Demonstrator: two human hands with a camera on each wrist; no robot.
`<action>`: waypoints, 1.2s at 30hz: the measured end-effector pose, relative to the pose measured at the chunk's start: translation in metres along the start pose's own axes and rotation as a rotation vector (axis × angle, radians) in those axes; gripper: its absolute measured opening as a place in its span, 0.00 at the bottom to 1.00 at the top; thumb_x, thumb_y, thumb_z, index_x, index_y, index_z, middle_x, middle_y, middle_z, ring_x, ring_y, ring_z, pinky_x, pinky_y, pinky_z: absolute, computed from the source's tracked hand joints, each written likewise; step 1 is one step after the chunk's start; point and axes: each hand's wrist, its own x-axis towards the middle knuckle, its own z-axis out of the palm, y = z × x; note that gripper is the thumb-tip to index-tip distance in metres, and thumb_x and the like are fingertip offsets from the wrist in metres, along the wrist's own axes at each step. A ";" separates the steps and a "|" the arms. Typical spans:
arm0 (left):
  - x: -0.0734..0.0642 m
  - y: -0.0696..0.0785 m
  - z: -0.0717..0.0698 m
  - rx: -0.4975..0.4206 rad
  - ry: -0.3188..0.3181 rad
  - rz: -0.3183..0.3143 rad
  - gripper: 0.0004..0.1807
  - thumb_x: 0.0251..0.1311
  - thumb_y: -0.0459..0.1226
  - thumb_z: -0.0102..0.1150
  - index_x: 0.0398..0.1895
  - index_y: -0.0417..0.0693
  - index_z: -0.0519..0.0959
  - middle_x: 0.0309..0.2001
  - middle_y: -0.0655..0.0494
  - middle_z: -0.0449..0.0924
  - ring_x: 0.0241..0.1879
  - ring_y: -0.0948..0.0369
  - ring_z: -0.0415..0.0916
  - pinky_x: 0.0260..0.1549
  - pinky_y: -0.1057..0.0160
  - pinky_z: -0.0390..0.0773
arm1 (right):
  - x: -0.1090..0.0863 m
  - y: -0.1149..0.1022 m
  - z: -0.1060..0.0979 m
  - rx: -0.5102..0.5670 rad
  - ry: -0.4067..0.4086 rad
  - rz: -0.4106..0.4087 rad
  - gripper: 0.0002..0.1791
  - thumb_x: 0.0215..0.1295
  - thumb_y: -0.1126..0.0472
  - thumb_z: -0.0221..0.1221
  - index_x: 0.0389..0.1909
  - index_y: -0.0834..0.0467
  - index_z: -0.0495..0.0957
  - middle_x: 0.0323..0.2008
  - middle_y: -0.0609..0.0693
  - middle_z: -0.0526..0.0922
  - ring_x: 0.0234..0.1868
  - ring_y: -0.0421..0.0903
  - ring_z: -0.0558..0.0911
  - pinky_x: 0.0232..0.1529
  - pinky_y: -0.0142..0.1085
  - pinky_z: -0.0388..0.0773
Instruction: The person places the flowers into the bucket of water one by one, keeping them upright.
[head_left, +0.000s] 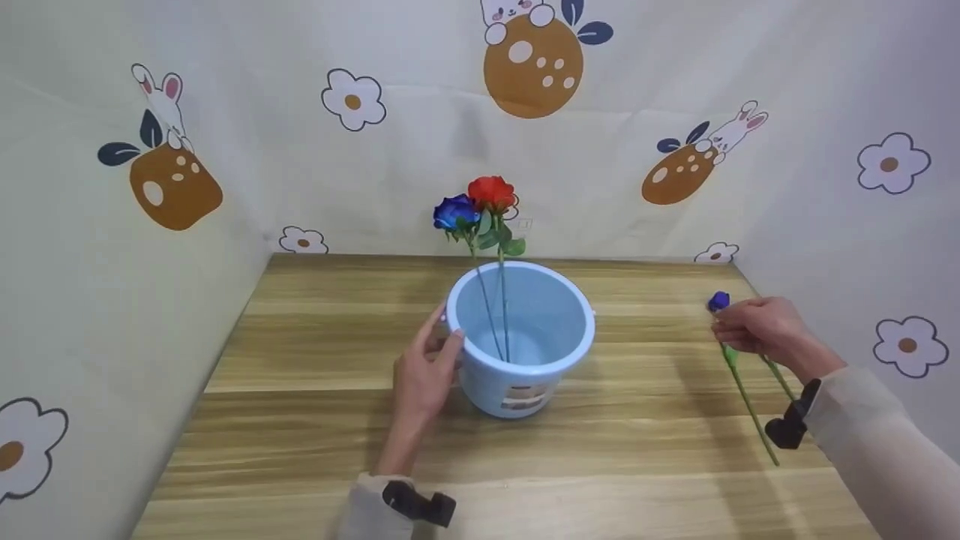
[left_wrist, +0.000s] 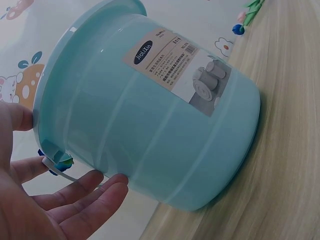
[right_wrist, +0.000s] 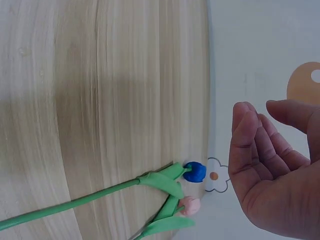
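A light blue bucket [head_left: 480, 386] stands upright on the wooden table. Inside it lean a blue rose [head_left: 455, 213] and a red rose [head_left: 492, 193], their blooms above the rim. My left hand [head_left: 424, 375] holds the bucket's left side, thumb at the rim and fingers along the outer wall, near the thin handle [left_wrist: 59, 173]. At the right, a blue tulip [right_wrist: 195, 172] and a pink tulip [right_wrist: 190, 205] lie side by side. Over these hovers my right hand [head_left: 772, 330], fingers loosely bent, thumb apart, nothing held. It hides the pink bloom in the head view.
Patterned cloth [head_left: 420, 165] hangs as walls at the back and both sides of the table [head_left: 315, 420]. A printed label [left_wrist: 177, 70] is stuck on the bucket's front. Dark straps with small mounts sit on both wrists.
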 end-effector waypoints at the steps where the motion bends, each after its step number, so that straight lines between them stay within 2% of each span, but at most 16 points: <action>1: 0.000 0.000 0.000 0.005 0.001 0.000 0.29 0.75 0.49 0.58 0.78 0.64 0.71 0.58 0.46 0.86 0.51 0.53 0.85 0.45 0.55 0.89 | 0.000 0.002 -0.001 0.003 0.000 0.000 0.15 0.77 0.64 0.58 0.29 0.50 0.87 0.27 0.45 0.90 0.30 0.37 0.89 0.35 0.30 0.88; 17: 0.001 0.001 -0.002 0.025 0.004 0.001 0.30 0.75 0.51 0.59 0.78 0.64 0.70 0.57 0.45 0.86 0.50 0.53 0.84 0.44 0.57 0.89 | 0.004 0.030 -0.022 -0.023 0.092 0.055 0.14 0.75 0.63 0.58 0.27 0.50 0.85 0.25 0.44 0.89 0.27 0.36 0.87 0.33 0.31 0.88; 24: 0.002 -0.001 -0.001 0.029 0.032 0.047 0.28 0.74 0.46 0.60 0.76 0.61 0.74 0.50 0.44 0.88 0.50 0.52 0.85 0.43 0.56 0.89 | 0.004 0.043 -0.025 -0.054 0.129 0.071 0.06 0.74 0.65 0.58 0.40 0.65 0.80 0.24 0.44 0.88 0.27 0.37 0.88 0.33 0.30 0.87; 31: 0.001 0.000 -0.001 0.021 0.008 0.031 0.29 0.75 0.47 0.58 0.77 0.61 0.72 0.63 0.45 0.83 0.55 0.51 0.83 0.49 0.53 0.89 | 0.006 0.053 -0.023 -0.064 0.145 0.112 0.09 0.70 0.67 0.61 0.30 0.58 0.87 0.23 0.45 0.87 0.26 0.38 0.86 0.33 0.32 0.87; 36: 0.000 0.000 0.000 0.021 0.004 0.014 0.29 0.75 0.49 0.59 0.78 0.64 0.71 0.64 0.47 0.82 0.55 0.52 0.83 0.50 0.54 0.89 | 0.008 0.062 -0.024 -0.124 0.174 0.134 0.09 0.67 0.66 0.62 0.28 0.58 0.88 0.22 0.44 0.86 0.26 0.38 0.84 0.32 0.31 0.85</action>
